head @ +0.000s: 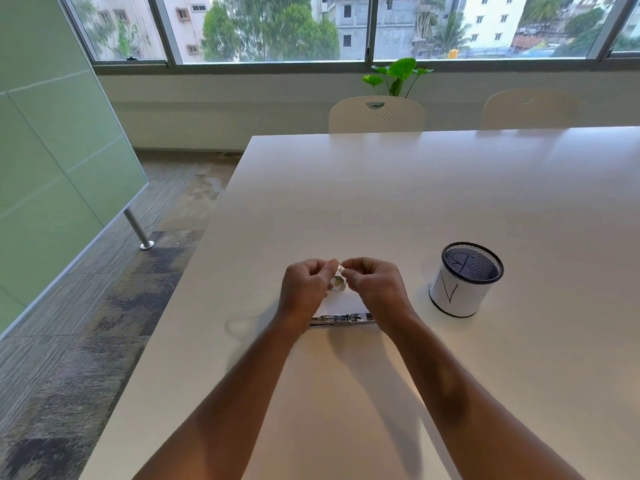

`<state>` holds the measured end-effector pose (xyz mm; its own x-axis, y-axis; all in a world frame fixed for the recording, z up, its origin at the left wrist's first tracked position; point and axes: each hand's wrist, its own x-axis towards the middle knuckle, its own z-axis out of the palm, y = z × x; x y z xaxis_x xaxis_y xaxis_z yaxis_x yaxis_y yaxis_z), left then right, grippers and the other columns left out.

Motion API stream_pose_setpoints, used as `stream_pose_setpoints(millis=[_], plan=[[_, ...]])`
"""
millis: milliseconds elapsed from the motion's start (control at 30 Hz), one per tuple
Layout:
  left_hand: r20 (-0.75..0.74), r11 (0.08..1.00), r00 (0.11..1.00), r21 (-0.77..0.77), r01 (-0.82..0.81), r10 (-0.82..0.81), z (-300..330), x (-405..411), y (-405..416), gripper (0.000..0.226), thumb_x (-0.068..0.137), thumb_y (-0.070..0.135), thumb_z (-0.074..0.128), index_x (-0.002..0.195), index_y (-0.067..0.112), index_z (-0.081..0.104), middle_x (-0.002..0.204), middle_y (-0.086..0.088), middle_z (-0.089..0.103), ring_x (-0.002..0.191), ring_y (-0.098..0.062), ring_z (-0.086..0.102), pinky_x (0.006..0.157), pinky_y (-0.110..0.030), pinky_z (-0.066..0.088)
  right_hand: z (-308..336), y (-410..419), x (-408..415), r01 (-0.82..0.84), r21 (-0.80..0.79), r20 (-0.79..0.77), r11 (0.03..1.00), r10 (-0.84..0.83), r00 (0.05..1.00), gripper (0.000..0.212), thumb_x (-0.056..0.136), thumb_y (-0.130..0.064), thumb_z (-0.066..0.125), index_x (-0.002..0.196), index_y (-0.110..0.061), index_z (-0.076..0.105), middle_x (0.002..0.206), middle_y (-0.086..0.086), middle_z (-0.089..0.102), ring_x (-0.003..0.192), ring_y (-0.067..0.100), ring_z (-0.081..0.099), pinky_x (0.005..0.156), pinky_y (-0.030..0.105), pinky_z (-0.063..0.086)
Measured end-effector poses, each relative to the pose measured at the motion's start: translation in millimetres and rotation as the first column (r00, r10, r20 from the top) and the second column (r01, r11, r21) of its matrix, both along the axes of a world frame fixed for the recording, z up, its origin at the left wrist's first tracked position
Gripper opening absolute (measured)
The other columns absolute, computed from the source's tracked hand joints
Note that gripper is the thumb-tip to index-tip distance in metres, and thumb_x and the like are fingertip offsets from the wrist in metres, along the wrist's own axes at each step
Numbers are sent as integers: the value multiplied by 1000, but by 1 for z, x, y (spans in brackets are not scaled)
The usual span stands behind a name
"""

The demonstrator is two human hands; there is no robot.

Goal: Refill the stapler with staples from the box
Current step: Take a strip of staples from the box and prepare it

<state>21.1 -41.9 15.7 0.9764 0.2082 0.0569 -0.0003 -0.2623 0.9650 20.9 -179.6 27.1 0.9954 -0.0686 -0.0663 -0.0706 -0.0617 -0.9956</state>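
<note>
Landmark: the stapler (341, 319), lying open on the white table (381, 188) with its metal channel facing up.
Stapler axis: it runs left to right across the view, and both ends are hidden behind the wrists.
Left hand (306, 287): raised beyond the stapler, its grip pressed on a small shiny piece, probably a strip of staples (340, 270).
Right hand (372, 284): also beyond the stapler, its grip pinching the same piece from the other side.
Box (337, 284): a small pale thing just under the fingers, beyond the stapler; too blurred to be sure.
Direction for next move: the channel lies nearer to the person than the grips, and lower.
Nearer hand: both about equally near, I judge.
Strip axis: too small to tell; it probably must be turned parallel to the channel.
Cup (464, 280): stands right of the stapler, well apart.
</note>
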Motion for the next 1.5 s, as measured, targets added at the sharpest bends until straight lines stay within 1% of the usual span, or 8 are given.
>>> stream_pose_setpoints(millis=[200, 400, 500, 600, 800, 1100, 1267, 1500], plan=[[-114, 950, 988, -305, 60, -99, 6, -5, 3, 13, 94, 8, 68, 84, 5, 76, 63, -3, 74, 58, -11, 67, 58, -22, 56, 1, -1, -2, -17, -50, 47, 999, 20, 999, 11, 92, -1, 67, 94, -5, 77, 75, 3, 74, 62, 1, 65, 65, 17, 55], [-198, 843, 980, -533, -78, -35, 8, -3, 5, 7, 89, 3, 70, 86, 1, 75, 68, -12, 72, 56, -16, 65, 52, -22, 55, 2, -4, -2, -19, -41, 51, 999, 21, 998, 13, 91, -1, 68, 96, -8, 77, 75, 0, 72, 60, -2, 63, 63, 12, 52], [-201, 863, 979, -487, -137, 42, 6, 0, 8, 9, 90, 5, 70, 84, 2, 74, 65, -10, 72, 54, -14, 65, 52, -22, 55, 1, -12, 1, 42, -110, 48, 993, -37, 998, 11, 90, -4, 71, 97, -8, 78, 87, 4, 76, 76, 9, 66, 78, 25, 55], [-190, 888, 979, -432, -157, 80, 4, 1, 9, 13, 91, 5, 69, 79, 3, 74, 62, -7, 70, 52, -13, 63, 51, -22, 55, -3, -24, 5, 118, -408, 128, 905, -72, 989, 17, 91, -5, 67, 101, -10, 79, 99, 6, 79, 94, 17, 71, 92, 33, 56], [-161, 927, 982, -344, -150, 99, 1, 1, 5, 16, 91, 6, 68, 77, 7, 74, 57, -1, 70, 51, -10, 63, 52, -22, 55, -16, -34, 4, 133, -709, 192, 693, 8, 981, 27, 87, 4, 58, 101, -7, 78, 103, 12, 74, 94, 29, 68, 78, 24, 45], [-122, 970, 986, -204, -135, 112, 0, 6, 5, 18, 91, 7, 68, 74, 8, 74, 61, -5, 70, 50, -9, 62, 50, -20, 53, -21, -29, 3, 114, -745, 183, 658, 37, 982, 25, 86, 0, 61, 105, -6, 77, 107, 15, 73, 97, 33, 67, 78, 25, 43], [-78, 996, 996, -71, -54, 49, 0, 9, 1, 17, 90, 11, 72, 74, 12, 75, 57, -1, 69, 49, -8, 61, 51, -19, 52, -2, -9, 6, 47, -538, 246, 842, 103, 964, 23, 90, -15, 70, 111, -12, 77, 102, 6, 79, 94, 16, 71, 85, 25, 52], [-61, 996, 998, -86, 24, -29, 0, 12, 3, 14, 91, 12, 72, 79, 11, 78, 57, 5, 71, 53, -8, 63, 52, -19, 53, -2, 2, 10, -2, -462, 236, 887, 125, 964, 23, 93, -6, 64, 112, -9, 76, 94, 12, 79, 84, 19, 71, 77, 30, 56]])
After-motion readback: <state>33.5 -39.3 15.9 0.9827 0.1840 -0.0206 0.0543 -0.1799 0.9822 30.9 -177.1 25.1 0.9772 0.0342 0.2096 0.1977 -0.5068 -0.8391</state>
